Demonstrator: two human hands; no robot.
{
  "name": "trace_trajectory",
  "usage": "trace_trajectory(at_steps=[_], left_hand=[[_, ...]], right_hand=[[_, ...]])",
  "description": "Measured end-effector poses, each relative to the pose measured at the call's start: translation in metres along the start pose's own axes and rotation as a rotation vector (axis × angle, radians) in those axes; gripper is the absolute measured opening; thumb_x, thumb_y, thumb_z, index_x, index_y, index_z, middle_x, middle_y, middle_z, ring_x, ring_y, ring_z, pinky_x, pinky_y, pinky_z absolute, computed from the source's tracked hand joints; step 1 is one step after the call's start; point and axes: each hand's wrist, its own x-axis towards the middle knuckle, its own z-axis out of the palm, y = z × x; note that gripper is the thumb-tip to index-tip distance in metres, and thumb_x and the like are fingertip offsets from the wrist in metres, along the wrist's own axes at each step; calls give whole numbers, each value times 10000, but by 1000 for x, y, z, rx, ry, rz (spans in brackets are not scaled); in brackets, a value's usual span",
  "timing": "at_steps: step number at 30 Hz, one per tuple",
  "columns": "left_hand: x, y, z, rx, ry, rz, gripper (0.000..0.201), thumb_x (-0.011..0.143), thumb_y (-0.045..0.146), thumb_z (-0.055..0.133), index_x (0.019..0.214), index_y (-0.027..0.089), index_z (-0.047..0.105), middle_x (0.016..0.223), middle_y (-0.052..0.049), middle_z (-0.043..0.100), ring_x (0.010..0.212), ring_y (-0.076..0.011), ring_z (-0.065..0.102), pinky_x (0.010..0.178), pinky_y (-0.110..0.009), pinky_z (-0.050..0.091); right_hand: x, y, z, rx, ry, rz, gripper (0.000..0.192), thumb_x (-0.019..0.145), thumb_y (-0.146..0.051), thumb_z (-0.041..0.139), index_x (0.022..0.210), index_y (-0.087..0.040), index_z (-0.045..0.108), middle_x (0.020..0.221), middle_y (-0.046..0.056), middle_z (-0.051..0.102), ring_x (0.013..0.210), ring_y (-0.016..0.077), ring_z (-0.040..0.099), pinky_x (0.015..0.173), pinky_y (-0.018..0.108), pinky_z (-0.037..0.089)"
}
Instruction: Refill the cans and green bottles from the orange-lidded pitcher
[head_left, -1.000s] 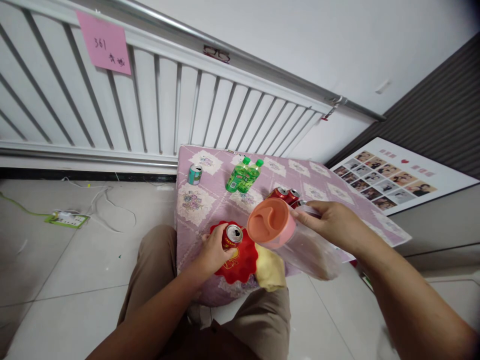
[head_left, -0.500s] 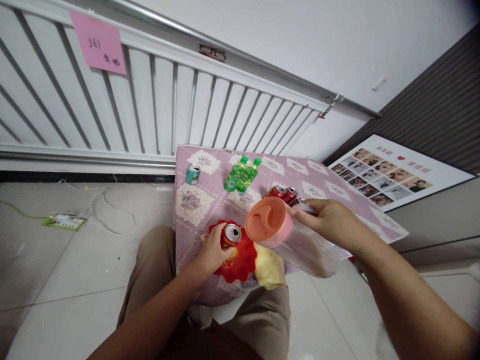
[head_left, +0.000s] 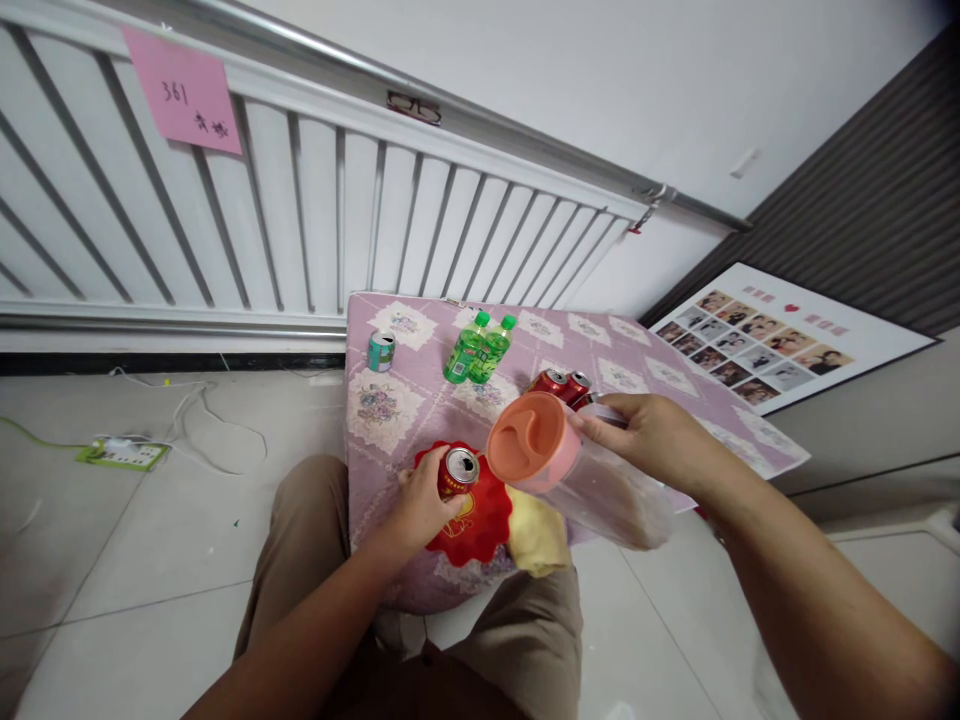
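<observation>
My left hand [head_left: 420, 505] is wrapped round an opened red drink can [head_left: 458, 472], which stands upright over a red scalloped tray [head_left: 487, 525]. My right hand [head_left: 649, 435] grips the handle of a clear plastic pitcher [head_left: 611, 500] with an orange lid [head_left: 529, 440]. The pitcher is tilted, its lid pointing left toward the can, and a little brownish content shows near its base. The lid is close to the can but apart from it. Beside the tray, under the pitcher, lies a folded yellow cloth [head_left: 538, 535].
Two green bottles [head_left: 480, 350] stand mid-table, with a teal can [head_left: 381, 351] to their left. Red cans [head_left: 562, 385] stand behind the pitcher. A flowered cloth covers the table [head_left: 405, 415]. A radiator [head_left: 315, 210] runs behind; a power strip [head_left: 124, 453] lies on the floor.
The view has shifted slightly. Both hands keep their hold, and the pitcher stays tilted beside the can with hardly any movement.
</observation>
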Motion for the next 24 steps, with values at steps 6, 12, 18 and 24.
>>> trace_trajectory(at_steps=[6,12,18,24], left_hand=[[0,-1,0,-3,-2,6,734,701,108,777,1359,253,486,1385,-82,619,1298,-288,568,1150,-491,370],[-1,2,-2,9,-6,-13,720,697,103,780,1346,250,506,1378,-89,624,1278,-299,579,1147,-517,360],[0,-1,0,-22,3,3,721,692,102,784,1344,240,508,1373,-93,624,1282,-302,575,1148,-523,355],[0,-4,2,-40,8,20,737,687,93,781,1354,232,499,1365,-95,629,1279,-298,576,1134,-498,381]], right_hand=[[0,-1,-1,-16,-43,23,634,790,-815,482,591,-214,524,548,-26,457,547,123,410,508,276,296],[0,-5,-2,-18,-42,24,674,761,-860,465,576,-214,521,541,-21,457,551,124,417,501,270,305],[0,-5,-2,-11,-45,27,670,757,-856,472,595,-210,546,549,-17,484,564,129,445,515,264,333],[2,-2,-1,-10,-57,21,700,752,-887,444,601,-210,538,555,-12,491,565,135,446,515,278,324]])
